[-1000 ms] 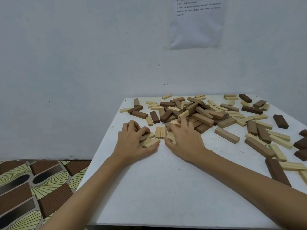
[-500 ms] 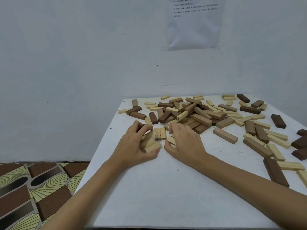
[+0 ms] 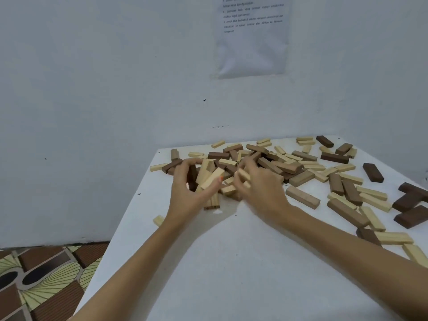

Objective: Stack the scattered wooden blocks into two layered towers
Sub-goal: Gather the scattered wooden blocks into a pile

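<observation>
A white wall (image 3: 92, 89) with a printed sheet of paper (image 3: 252, 42) taped to it stands behind a white surface (image 3: 231, 262), and a patterned floor (image 3: 46, 274) shows at the lower left. Wooden blocks (image 3: 278, 163), pale and brown, lie scattered across the far and right parts of the surface, heaped thickest near the back edge. The left hand (image 3: 187, 193) grips a bundle of pale blocks (image 3: 208, 177) that tilts up off the surface, with its fingers (image 3: 185, 163) curled over the top and the thumb pressed against the near side. Just beside it, the right hand (image 3: 261, 191) reaches into the heap. Its fingers (image 3: 251, 164) curl round a pale block (image 3: 243, 174), though blur softens them. One stray pale piece (image 3: 158, 220) lies alone near the left edge.
</observation>
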The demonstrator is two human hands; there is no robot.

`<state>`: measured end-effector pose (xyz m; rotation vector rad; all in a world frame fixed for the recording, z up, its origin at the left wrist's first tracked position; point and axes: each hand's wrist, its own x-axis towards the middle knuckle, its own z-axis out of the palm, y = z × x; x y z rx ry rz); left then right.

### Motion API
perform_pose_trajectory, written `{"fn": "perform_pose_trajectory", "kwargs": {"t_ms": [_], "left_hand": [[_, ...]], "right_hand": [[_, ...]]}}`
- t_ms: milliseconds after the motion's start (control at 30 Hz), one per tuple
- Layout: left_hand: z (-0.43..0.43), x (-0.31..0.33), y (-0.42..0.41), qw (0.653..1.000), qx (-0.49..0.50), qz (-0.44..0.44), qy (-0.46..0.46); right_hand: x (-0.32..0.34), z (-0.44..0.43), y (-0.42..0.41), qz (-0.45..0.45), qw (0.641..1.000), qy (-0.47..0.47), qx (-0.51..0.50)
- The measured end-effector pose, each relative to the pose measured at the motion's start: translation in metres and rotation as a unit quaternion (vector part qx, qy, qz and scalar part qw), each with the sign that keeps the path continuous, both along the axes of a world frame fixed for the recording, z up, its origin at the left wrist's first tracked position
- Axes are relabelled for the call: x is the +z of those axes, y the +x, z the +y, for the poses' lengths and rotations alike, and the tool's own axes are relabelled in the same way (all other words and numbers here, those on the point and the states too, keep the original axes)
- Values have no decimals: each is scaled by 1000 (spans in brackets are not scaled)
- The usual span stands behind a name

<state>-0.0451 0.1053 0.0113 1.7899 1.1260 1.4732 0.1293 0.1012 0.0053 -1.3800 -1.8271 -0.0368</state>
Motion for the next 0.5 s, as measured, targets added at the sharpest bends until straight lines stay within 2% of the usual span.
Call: {"fn": "perform_pose_trajectory", "kwargs": {"t_ms": [100, 200, 367, 500], "left_hand": [[26, 12, 28, 1000, -1, 9, 0], [55, 20, 59, 999, 12, 50, -1], [96, 14, 98, 991, 30, 129, -35], [105, 1, 109, 986, 15, 162, -26]], "right_hand": [[28, 33, 25, 122, 990, -35, -69], [37, 64, 51, 185, 974, -76, -109], [28, 89, 72, 139, 967, -95, -193], [10, 100, 82, 166, 967, -109, -158]]}}
